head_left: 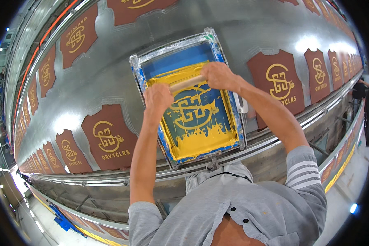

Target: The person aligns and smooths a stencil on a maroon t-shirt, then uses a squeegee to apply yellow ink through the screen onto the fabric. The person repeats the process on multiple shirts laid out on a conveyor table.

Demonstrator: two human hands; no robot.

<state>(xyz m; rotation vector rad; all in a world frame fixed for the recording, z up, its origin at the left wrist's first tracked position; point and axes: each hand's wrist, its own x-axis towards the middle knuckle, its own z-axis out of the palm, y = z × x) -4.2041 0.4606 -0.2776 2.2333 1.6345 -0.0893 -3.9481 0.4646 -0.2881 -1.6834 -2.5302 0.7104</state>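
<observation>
Both hands held one wooden squeegee handle. The left hand had a tight grip on its left end, and the right hand had a tight grip on its right end. The handle lay across the far part of the printing screen, inside its frame.

The handle looked hard and stiff, so it would not bend. It looked light enough for two hands. Thick yellow ink lay on the screen, on the near side of the grip. It looked wet and slippery, so the clean ends of the handle were the best places to hold.

The screen mesh looked thin and could tear. The frame rested on the long silver desk. Red cloth pieces with gold marks lay on both sides of the grip.
</observation>
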